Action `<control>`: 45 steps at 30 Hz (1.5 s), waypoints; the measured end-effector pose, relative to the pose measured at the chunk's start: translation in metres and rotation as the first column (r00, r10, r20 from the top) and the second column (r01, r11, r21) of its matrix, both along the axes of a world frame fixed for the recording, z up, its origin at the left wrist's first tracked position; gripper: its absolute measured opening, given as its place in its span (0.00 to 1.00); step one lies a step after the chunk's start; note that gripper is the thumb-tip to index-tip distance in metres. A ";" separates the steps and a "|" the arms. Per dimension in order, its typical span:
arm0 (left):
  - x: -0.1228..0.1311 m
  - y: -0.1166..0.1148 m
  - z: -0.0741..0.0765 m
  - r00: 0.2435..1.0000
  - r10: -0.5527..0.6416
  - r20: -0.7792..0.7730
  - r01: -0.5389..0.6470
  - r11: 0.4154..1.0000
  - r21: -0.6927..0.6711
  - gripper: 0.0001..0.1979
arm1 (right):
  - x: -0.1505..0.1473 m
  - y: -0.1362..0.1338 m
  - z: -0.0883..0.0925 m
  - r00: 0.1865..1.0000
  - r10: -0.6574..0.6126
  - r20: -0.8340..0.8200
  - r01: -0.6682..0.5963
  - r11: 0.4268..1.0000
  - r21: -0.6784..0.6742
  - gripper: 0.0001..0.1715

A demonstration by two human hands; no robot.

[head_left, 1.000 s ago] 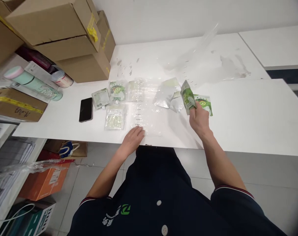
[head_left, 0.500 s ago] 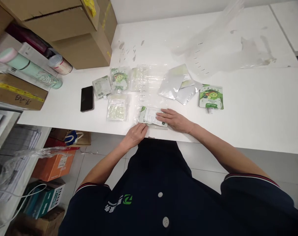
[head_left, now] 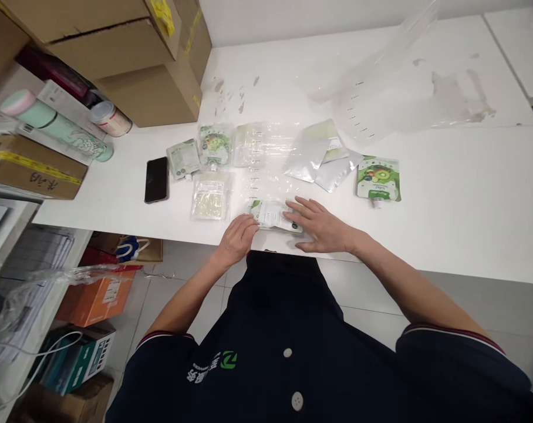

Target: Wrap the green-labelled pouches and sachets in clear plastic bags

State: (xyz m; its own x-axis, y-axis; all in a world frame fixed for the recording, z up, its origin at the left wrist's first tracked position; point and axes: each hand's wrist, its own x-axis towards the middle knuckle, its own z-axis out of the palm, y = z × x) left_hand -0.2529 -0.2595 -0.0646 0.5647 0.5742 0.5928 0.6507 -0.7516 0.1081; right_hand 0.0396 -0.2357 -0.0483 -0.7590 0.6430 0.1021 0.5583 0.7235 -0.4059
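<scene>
In the head view, my right hand (head_left: 323,229) is spread, thumb well away from the fingers, with fingertips on the right part of a flat white-and-green printed pouch (head_left: 273,215). That pouch lies crosswise on a clear plastic air-cushion sheet (head_left: 275,179), near the front edge of the white tabletop (head_left: 460,200). My left hand (head_left: 238,239) has its fingers close together at the pouch's left end; I cannot tell whether they pinch it or the plastic. Beyond my right fingers lie flat silver foil pouches (head_left: 307,157), and right of those a green spouted pouch with fruit print (head_left: 378,179). Left of the sheet is a plastic-wrapped pale-green pouch (head_left: 211,197).
</scene>
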 end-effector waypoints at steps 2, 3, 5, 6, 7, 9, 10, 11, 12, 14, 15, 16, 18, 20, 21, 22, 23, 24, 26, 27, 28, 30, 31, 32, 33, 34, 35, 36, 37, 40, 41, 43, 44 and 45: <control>0.000 0.001 0.013 0.999 0.037 0.013 -0.037 0.999 -0.016 0.05 | -0.002 -0.007 0.006 0.990 -0.081 -0.113 0.084 0.996 0.024 0.39; 0.000 0.001 0.020 0.999 0.052 0.010 -0.051 0.999 -0.018 0.05 | -0.004 -0.009 0.007 0.976 -0.125 -0.178 0.130 0.991 0.021 0.34; -0.001 0.003 0.031 0.997 0.076 -0.003 -0.076 0.997 -0.014 0.06 | -0.007 -0.012 0.008 0.935 -0.204 -0.289 0.202 0.979 -0.039 0.25; -0.001 0.005 0.035 0.996 0.088 -0.010 -0.088 0.996 -0.010 0.06 | -0.008 -0.013 0.008 0.915 -0.233 -0.329 0.215 0.972 -0.089 0.22; -0.001 0.007 0.037 0.995 0.100 -0.020 -0.100 0.995 -0.006 0.06 | -0.010 -0.013 0.008 0.899 -0.256 -0.356 0.217 0.965 -0.145 0.20; -0.001 0.012 0.039 0.991 0.131 -0.038 -0.131 0.991 0.008 0.06 | -0.014 -0.011 0.008 0.877 -0.297 -0.378 0.210 0.944 -0.253 0.17; -0.001 0.016 0.039 0.988 0.150 -0.044 -0.149 0.989 0.020 0.06 | -0.016 -0.009 0.008 0.871 -0.318 -0.375 0.213 0.931 -0.297 0.17; -0.001 0.020 0.038 0.984 0.172 -0.051 -0.170 0.985 0.034 0.06 | -0.017 -0.006 0.009 0.866 -0.344 -0.364 0.223 0.916 -0.334 0.16; 0.000 0.025 0.037 0.979 0.195 -0.060 -0.193 0.980 0.045 0.07 | -0.019 -0.003 0.010 0.862 -0.373 -0.344 0.243 0.898 -0.366 0.15; 0.003 0.038 0.034 0.964 0.249 -0.091 -0.246 0.968 0.038 0.09 | -0.022 0.006 0.011 0.853 -0.433 -0.291 0.294 0.860 -0.417 0.17; 0.005 0.047 0.032 0.955 0.274 -0.114 -0.274 0.962 0.011 0.10 | -0.023 0.012 0.012 0.847 -0.461 -0.263 0.318 0.838 -0.444 0.18; 0.008 0.055 0.031 0.945 0.294 -0.141 -0.300 0.953 -0.029 0.11 | -0.024 0.018 0.011 0.840 -0.488 -0.235 0.340 0.813 -0.472 0.19; 0.015 0.070 0.030 0.930 0.322 -0.177 -0.344 0.933 -0.111 0.12 | -0.028 0.032 0.010 0.830 -0.531 -0.169 0.385 0.765 -0.516 0.20; 0.022 0.078 0.031 0.925 0.339 -0.169 -0.364 0.919 -0.151 0.09 | -0.032 0.044 0.008 0.825 -0.558 -0.086 0.445 0.737 -0.509 0.19; 0.025 0.078 0.033 0.929 0.336 -0.157 -0.359 0.920 -0.157 0.08 | -0.034 0.049 0.007 0.823 -0.566 -0.041 0.481 0.734 -0.479 0.19; 0.028 0.075 0.034 0.937 0.316 -0.147 -0.338 0.926 -0.165 0.08 | -0.036 0.053 0.006 0.819 -0.574 0.006 0.518 0.735 -0.437 0.18; 0.029 0.070 0.036 0.950 0.277 -0.146 -0.302 0.936 -0.182 0.08 | -0.038 0.055 0.005 0.812 -0.582 0.051 0.552 0.736 -0.392 0.18; 0.029 0.062 0.037 0.963 0.220 -0.157 -0.251 0.944 -0.214 0.10 | -0.040 0.057 0.004 0.802 -0.590 0.095 0.581 0.734 -0.351 0.19; 0.026 0.047 0.037 0.972 0.085 -0.219 -0.151 0.941 -0.302 0.16 | -0.044 0.057 0.002 0.779 -0.605 0.166 0.625 0.726 -0.287 0.22; 0.024 0.040 0.036 0.964 0.031 -0.263 -0.124 0.931 -0.343 0.22 | -0.046 0.057 0.001 0.766 -0.614 0.190 0.643 0.721 -0.260 0.23; 0.021 0.035 0.034 0.951 -0.005 -0.310 -0.118 0.919 -0.375 0.27 | -0.048 0.056 0.000 0.750 -0.630 0.200 0.661 0.714 -0.231 0.23; 0.017 0.031 0.029 0.918 -0.036 -0.396 -0.142 0.900 -0.411 0.35 | -0.052 0.053 -0.003 0.709 -0.685 0.167 0.705 0.694 -0.147 0.22; 0.016 0.033 0.025 0.904 -0.041 -0.425 -0.156 0.895 -0.418 0.37 | -0.054 0.052 -0.005 0.684 -0.719 0.119 0.729 0.679 -0.085 0.20; 0.016 0.036 0.022 0.895 -0.044 -0.443 -0.163 0.893 -0.419 0.38 | -0.056 0.051 -0.007 0.669 -0.741 0.054 0.743 0.669 -0.019 0.19; 0.018 0.039 0.019 0.889 -0.049 -0.456 -0.163 0.895 -0.414 0.39 | -0.056 0.051 -0.009 0.677 -0.735 -0.016 0.735 0.676 0.043 0.18; 0.020 0.044 0.016 0.883 -0.055 -0.467 -0.157 0.902 -0.403 0.40 | -0.055 0.051 -0.010 0.714 -0.696 -0.073 0.700 0.708 0.092 0.19; 0.023 0.048 0.014 0.877 -0.057 -0.477 -0.149 0.912 -0.381 0.40 | -0.053 0.051 -0.011 0.773 -0.626 -0.101 0.634 0.765 0.115 0.20; 0.025 0.051 0.013 0.871 -0.052 -0.489 -0.142 0.925 -0.352 0.39 | -0.049 0.052 -0.012 0.838 -0.535 -0.104 0.544 0.832 0.103 0.21; 0.028 0.053 0.014 0.866 -0.041 -0.498 -0.139 0.937 -0.319 0.37 | -0.043 0.051 -0.012 0.895 -0.438 -0.089 0.444 0.894 0.057 0.22; 0.028 0.050 0.023 0.864 -0.025 -0.503 -0.127 0.956 -0.266 0.33 | -0.021 0.041 -0.007 0.970 -0.237 -0.053 0.227 0.963 -0.148 0.32; 0.026 0.047 0.029 0.868 -0.041 -0.495 -0.115 0.953 -0.281 0.33 | -0.014 0.034 -0.004 0.979 -0.198 -0.055 0.183 0.963 -0.197 0.39; 0.017 0.041 0.044 0.875 -0.102 -0.474 -0.082 0.933 -0.351 0.34 | -0.007 0.015 0.002 0.989 -0.120 -0.086 0.095 0.963 -0.252 0.52; 0.013 0.040 0.053 0.875 -0.133 -0.465 -0.069 0.917 -0.393 0.34 | -0.006 0.004 0.004 0.990 -0.085 -0.113 0.052 0.962 -0.267 0.54; 0.010 0.041 0.062 0.874 -0.158 -0.460 -0.064 0.900 -0.431 0.33 | -0.008 -0.006 0.005 0.987 -0.071 -0.143 0.028 0.960 -0.280 0.52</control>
State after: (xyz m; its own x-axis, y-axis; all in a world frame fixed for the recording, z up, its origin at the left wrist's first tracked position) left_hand -0.2432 -0.2189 -0.0029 0.7425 0.6682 -0.0471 0.6688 -0.7355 0.1086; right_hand 0.0321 -0.2416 -0.0434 -0.7152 0.6984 0.0253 0.5080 0.5445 -0.6674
